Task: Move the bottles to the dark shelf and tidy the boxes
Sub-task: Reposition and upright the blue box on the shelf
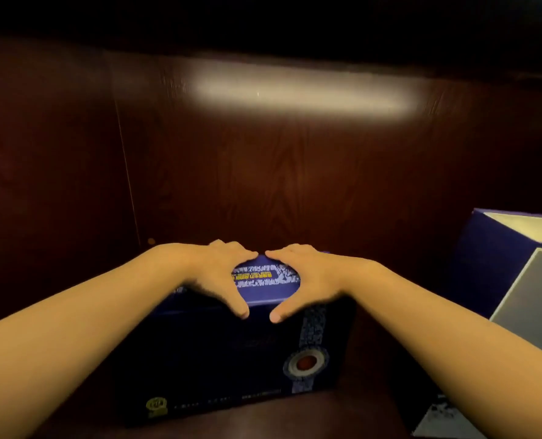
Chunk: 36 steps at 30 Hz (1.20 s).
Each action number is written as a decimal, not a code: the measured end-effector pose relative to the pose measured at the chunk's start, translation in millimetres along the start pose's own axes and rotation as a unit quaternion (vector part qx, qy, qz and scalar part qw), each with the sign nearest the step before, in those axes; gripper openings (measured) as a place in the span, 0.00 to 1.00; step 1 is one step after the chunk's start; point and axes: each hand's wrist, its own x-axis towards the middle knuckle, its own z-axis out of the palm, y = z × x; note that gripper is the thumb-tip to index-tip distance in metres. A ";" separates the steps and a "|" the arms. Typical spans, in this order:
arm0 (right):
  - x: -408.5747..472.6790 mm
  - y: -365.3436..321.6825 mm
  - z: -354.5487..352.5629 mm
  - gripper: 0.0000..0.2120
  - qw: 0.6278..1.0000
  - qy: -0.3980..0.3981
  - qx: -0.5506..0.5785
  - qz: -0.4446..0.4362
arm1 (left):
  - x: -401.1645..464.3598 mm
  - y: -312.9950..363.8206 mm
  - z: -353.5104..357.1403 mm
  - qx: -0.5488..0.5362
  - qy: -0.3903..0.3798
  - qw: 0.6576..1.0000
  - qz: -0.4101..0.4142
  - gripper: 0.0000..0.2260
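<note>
A dark blue box [231, 353] stands on the dark wooden shelf [295, 416], right in front of the person. Its top has a strip of white and yellow print, and its front has a patterned band with a round red and silver badge. Both hands hold the top of this box. The left hand [215, 274] grips it with fingers curled over the far edge and the thumb down on the front. The right hand [307, 277] grips it the same way, just beside the left one. The two thumbs are near each other but apart. Off to the right stands a second blue box [497, 258], open, with a pale inside. Behind everything is the shelf's brown wooden back wall [263, 172].
</note>
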 end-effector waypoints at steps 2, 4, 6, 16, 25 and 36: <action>1.4 -1.1 15.3 0.62 0.999 0.041 -0.002 -0.004 | -12.9 -13.2 13.9 0.049 0.024 0.997 -0.051 0.61; 2.0 0.8 26.4 0.62 0.998 0.068 0.002 0.004 | -22.9 -25.0 30.6 0.052 0.058 0.993 -0.084 0.63; 0.0 1.7 30.5 0.62 0.996 0.081 0.024 0.018 | -27.6 -31.0 41.6 0.030 0.098 0.991 -0.084 0.64; -31.8 -18.7 43.1 0.63 0.990 0.115 0.024 0.081 | -39.0 -30.0 41.3 -0.004 0.131 0.991 0.007 0.59; -34.7 -20.2 47.5 0.62 0.984 0.147 0.047 0.094 | -35.2 -33.3 43.1 -0.036 0.155 0.987 0.029 0.57; -38.0 -21.6 54.7 0.58 0.981 0.175 0.014 0.079 | -37.2 -36.3 55.7 -0.041 0.216 0.974 0.057 0.54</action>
